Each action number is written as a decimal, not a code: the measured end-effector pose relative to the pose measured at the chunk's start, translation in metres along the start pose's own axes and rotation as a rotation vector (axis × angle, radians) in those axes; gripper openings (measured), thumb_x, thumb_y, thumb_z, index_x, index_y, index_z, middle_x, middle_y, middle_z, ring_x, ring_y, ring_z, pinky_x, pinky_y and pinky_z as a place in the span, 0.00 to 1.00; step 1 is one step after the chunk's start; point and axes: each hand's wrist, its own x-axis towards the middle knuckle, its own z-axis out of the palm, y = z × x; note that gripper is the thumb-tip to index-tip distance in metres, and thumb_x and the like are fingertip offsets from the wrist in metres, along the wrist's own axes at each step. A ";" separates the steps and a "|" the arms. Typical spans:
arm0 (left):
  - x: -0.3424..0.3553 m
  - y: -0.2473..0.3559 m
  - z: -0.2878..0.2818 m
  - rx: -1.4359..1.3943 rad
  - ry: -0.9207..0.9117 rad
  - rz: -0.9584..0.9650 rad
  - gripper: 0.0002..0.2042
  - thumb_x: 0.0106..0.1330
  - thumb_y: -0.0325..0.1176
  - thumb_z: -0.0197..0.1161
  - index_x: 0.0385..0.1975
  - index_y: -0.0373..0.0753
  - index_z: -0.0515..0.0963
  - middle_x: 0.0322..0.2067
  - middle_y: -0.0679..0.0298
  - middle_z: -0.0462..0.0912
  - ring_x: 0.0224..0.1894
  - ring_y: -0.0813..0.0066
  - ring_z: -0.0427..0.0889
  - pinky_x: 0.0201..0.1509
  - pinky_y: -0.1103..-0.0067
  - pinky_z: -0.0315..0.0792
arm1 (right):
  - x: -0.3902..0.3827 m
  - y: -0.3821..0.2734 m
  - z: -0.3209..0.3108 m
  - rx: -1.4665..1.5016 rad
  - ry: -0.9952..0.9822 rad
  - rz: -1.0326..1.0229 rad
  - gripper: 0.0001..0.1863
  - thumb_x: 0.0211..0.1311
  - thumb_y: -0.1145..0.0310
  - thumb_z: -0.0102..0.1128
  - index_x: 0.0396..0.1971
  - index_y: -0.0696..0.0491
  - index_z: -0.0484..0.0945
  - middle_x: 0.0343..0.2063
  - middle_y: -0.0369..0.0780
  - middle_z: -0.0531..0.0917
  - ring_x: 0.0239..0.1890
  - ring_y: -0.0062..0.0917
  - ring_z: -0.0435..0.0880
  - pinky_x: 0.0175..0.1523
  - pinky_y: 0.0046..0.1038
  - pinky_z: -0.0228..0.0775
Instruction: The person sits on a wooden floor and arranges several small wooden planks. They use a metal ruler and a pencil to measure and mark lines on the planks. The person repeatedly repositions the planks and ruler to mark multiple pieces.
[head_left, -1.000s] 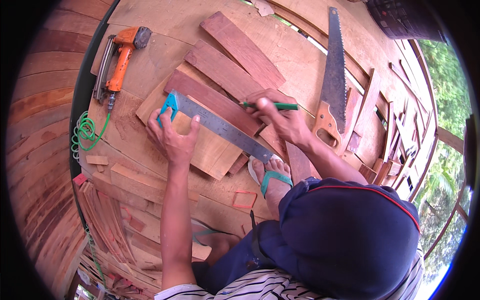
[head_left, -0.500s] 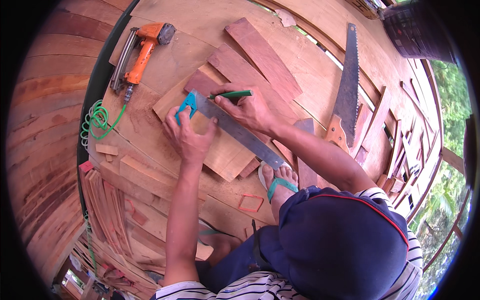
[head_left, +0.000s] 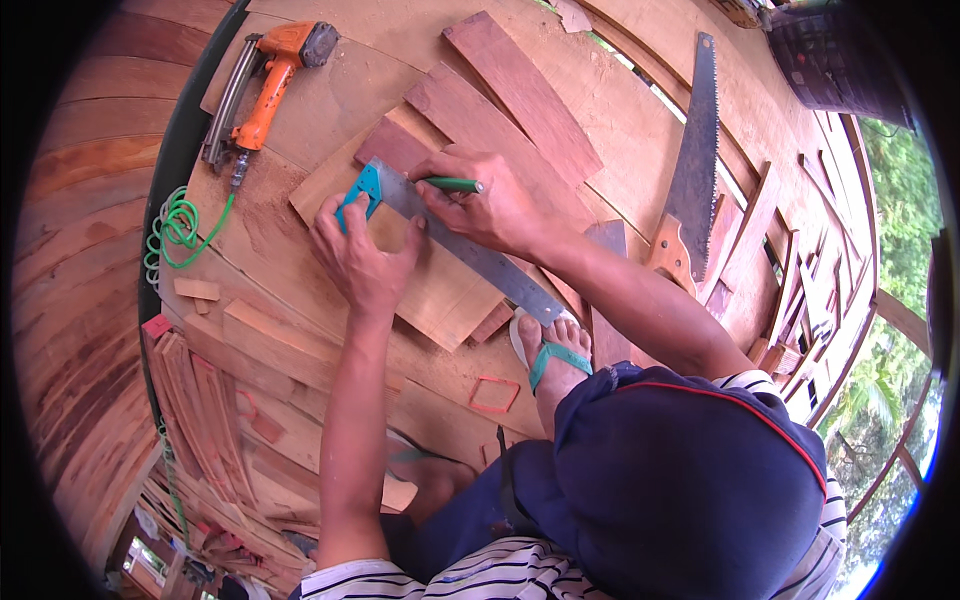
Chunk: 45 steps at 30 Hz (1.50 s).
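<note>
My left hand (head_left: 366, 265) grips the turquoise handle of a try square (head_left: 490, 268), thumb by the steel blade. The blade lies slantwise across a pale board (head_left: 440, 312), its far part near a reddish-brown board (head_left: 392, 146). My right hand (head_left: 492, 205) is closed round a green pencil (head_left: 456, 185), held at the blade's edge near the handle. Its tip is hidden by the fingers. The blade's lower end reaches a foot in a green-strapped sandal (head_left: 552, 365).
An orange nail gun (head_left: 268, 105) with a coiled green hose (head_left: 182, 230) lies at the upper left. To the right is a handsaw (head_left: 690, 160). Loose reddish planks (head_left: 525, 95) lie beyond my hands. Wood strips (head_left: 205, 410) are stacked lower left; a dark bucket (head_left: 835, 60) stands upper right.
The whole view has shifted slightly, so things sit a little further left and up. The pencil's back end has dipped towards me. Both hands keep their holds.
</note>
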 end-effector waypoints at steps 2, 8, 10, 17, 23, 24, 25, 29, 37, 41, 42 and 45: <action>-0.002 -0.001 0.000 0.009 -0.003 -0.009 0.32 0.49 0.53 0.80 0.48 0.37 0.78 0.53 0.54 0.72 0.56 0.50 0.71 0.58 0.56 0.67 | -0.010 -0.005 -0.004 -0.020 0.001 -0.011 0.07 0.64 0.74 0.65 0.42 0.55 0.83 0.31 0.48 0.83 0.31 0.44 0.85 0.35 0.38 0.77; -0.003 0.000 -0.003 0.017 -0.035 -0.029 0.35 0.50 0.54 0.80 0.52 0.35 0.79 0.54 0.55 0.71 0.58 0.52 0.71 0.62 0.57 0.65 | -0.055 -0.019 -0.028 -0.071 -0.064 0.034 0.08 0.62 0.75 0.66 0.41 0.56 0.83 0.31 0.46 0.84 0.31 0.42 0.85 0.36 0.37 0.77; -0.002 0.001 -0.004 0.032 -0.048 -0.039 0.35 0.50 0.54 0.80 0.52 0.35 0.79 0.54 0.55 0.71 0.59 0.52 0.71 0.63 0.57 0.65 | -0.066 -0.023 -0.035 -0.087 -0.060 0.037 0.08 0.62 0.75 0.66 0.41 0.56 0.84 0.31 0.46 0.84 0.31 0.42 0.85 0.36 0.36 0.78; -0.002 0.004 -0.001 0.018 -0.061 -0.060 0.35 0.50 0.52 0.80 0.52 0.35 0.78 0.54 0.54 0.71 0.59 0.51 0.70 0.63 0.55 0.66 | -0.084 -0.036 -0.065 -0.040 -0.196 0.288 0.06 0.62 0.74 0.66 0.38 0.56 0.84 0.31 0.45 0.84 0.31 0.36 0.86 0.36 0.34 0.78; 0.000 0.001 0.005 -0.021 -0.033 -0.056 0.34 0.49 0.53 0.79 0.51 0.38 0.75 0.54 0.49 0.71 0.59 0.46 0.69 0.62 0.53 0.68 | -0.072 -0.010 -0.042 -0.156 -0.120 0.313 0.06 0.68 0.71 0.63 0.39 0.57 0.83 0.33 0.44 0.85 0.33 0.31 0.86 0.40 0.30 0.78; -0.002 0.003 0.003 -0.030 -0.013 -0.060 0.34 0.49 0.53 0.79 0.51 0.39 0.75 0.54 0.49 0.70 0.59 0.46 0.69 0.62 0.53 0.67 | -0.069 -0.006 -0.038 -0.064 -0.084 0.342 0.07 0.70 0.70 0.62 0.40 0.58 0.82 0.33 0.43 0.85 0.34 0.29 0.86 0.41 0.29 0.79; -0.002 0.004 -0.001 -0.045 0.008 -0.063 0.34 0.49 0.52 0.79 0.51 0.39 0.75 0.54 0.49 0.70 0.59 0.46 0.69 0.62 0.53 0.66 | -0.066 -0.001 -0.033 0.053 -0.048 0.373 0.08 0.72 0.69 0.61 0.41 0.59 0.82 0.33 0.42 0.85 0.35 0.27 0.86 0.42 0.28 0.79; 0.000 0.006 -0.004 -0.099 0.025 -0.099 0.34 0.48 0.51 0.79 0.51 0.39 0.74 0.55 0.49 0.69 0.58 0.46 0.68 0.64 0.53 0.64 | -0.065 0.018 -0.025 0.329 0.031 0.416 0.13 0.79 0.65 0.56 0.42 0.61 0.80 0.33 0.40 0.86 0.37 0.21 0.86 0.44 0.24 0.80; -0.008 0.013 -0.006 -0.073 -0.134 -0.230 0.35 0.49 0.50 0.79 0.54 0.39 0.72 0.58 0.50 0.67 0.60 0.49 0.67 0.62 0.53 0.65 | -0.098 0.015 -0.035 -0.243 -0.011 0.285 0.14 0.76 0.64 0.56 0.52 0.57 0.76 0.41 0.49 0.83 0.42 0.43 0.85 0.48 0.39 0.76; -0.003 0.015 -0.021 -0.067 -0.280 -0.301 0.37 0.50 0.48 0.79 0.59 0.41 0.71 0.60 0.51 0.67 0.64 0.47 0.67 0.62 0.52 0.69 | -0.109 -0.043 -0.026 -0.557 -0.181 0.235 0.25 0.62 0.62 0.69 0.57 0.52 0.74 0.50 0.49 0.80 0.48 0.53 0.82 0.50 0.45 0.76; -0.002 0.012 -0.028 -0.071 -0.311 -0.310 0.37 0.50 0.48 0.80 0.59 0.41 0.71 0.60 0.51 0.67 0.64 0.46 0.67 0.62 0.52 0.70 | -0.110 -0.049 -0.018 -0.518 -0.181 0.300 0.32 0.55 0.59 0.75 0.59 0.51 0.73 0.53 0.48 0.78 0.50 0.50 0.83 0.52 0.47 0.75; 0.016 0.011 -0.040 -0.127 -0.391 -0.256 0.37 0.50 0.47 0.80 0.59 0.39 0.72 0.60 0.48 0.69 0.64 0.45 0.70 0.63 0.53 0.73 | -0.103 -0.057 -0.022 -0.607 -0.203 0.405 0.34 0.55 0.53 0.75 0.59 0.50 0.73 0.46 0.49 0.83 0.46 0.50 0.85 0.48 0.47 0.77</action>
